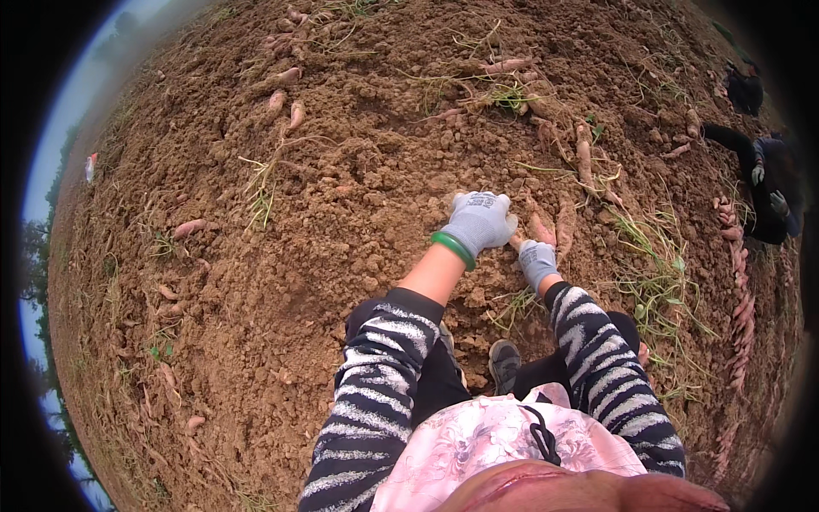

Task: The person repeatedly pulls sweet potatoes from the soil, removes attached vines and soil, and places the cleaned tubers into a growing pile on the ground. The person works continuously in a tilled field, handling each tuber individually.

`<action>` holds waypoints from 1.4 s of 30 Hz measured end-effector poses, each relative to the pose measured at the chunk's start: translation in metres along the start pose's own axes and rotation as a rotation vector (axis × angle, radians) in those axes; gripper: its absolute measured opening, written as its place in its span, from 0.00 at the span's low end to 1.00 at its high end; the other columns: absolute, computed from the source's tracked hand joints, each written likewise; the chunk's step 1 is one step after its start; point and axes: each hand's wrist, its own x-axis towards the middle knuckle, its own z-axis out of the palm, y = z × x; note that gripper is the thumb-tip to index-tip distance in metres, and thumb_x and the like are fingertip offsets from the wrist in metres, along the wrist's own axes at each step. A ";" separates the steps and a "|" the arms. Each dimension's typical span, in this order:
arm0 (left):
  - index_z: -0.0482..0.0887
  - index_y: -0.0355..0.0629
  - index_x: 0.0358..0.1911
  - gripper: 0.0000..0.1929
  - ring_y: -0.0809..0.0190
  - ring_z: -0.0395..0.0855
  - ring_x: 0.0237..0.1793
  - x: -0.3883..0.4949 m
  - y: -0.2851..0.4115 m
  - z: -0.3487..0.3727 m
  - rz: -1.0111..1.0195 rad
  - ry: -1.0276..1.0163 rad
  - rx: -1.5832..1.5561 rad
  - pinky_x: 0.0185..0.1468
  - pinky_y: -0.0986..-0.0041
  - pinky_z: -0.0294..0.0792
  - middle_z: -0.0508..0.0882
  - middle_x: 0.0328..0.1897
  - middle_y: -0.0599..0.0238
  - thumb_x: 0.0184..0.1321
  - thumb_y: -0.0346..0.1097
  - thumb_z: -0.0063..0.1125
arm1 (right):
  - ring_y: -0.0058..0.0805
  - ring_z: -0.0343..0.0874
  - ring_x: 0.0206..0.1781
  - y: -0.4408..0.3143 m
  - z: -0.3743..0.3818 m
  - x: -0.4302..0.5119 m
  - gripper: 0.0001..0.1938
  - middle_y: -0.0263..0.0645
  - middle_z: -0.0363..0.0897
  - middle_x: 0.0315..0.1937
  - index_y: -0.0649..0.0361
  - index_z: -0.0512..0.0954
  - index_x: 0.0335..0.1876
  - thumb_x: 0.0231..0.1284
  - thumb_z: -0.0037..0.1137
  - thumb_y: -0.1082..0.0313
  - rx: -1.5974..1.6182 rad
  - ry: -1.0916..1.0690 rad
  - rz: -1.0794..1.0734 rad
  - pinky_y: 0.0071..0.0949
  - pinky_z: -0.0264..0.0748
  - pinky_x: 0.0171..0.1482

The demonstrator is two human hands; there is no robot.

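My left hand (481, 223), in a grey work glove with a green bangle at the wrist, is curled over a sweet potato (516, 240) whose end shows between both hands. My right hand (537, 261), gloved alike, grips it from the other side; its fingers are partly hidden. Just beyond the right hand, a pinkish sweet potato (540, 224) and a longer, soil-covered sweet potato (566, 225) lie side by side on the loose brown soil (358, 249). How far the held root reaches under my left palm is hidden.
More sweet potatoes (585, 157) lie ahead to the right, others (296, 114) to the left. Cut vines (659, 275) are heaped at right, beside a long row of sweet potatoes (742, 307). A gloved co-worker (771, 185) sits at the far right, another person (744, 88) beyond. My shoe (505, 366) is below my hands.
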 end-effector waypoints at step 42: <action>0.75 0.46 0.47 0.17 0.63 0.79 0.24 0.079 0.024 0.089 -0.284 0.497 -2.008 0.25 0.66 0.72 0.80 0.27 0.67 0.64 0.38 0.72 | 0.27 0.82 0.37 0.025 -0.138 -0.078 0.29 0.39 0.84 0.35 0.59 0.71 0.69 0.61 0.66 0.72 1.359 0.167 -0.136 0.32 0.78 0.42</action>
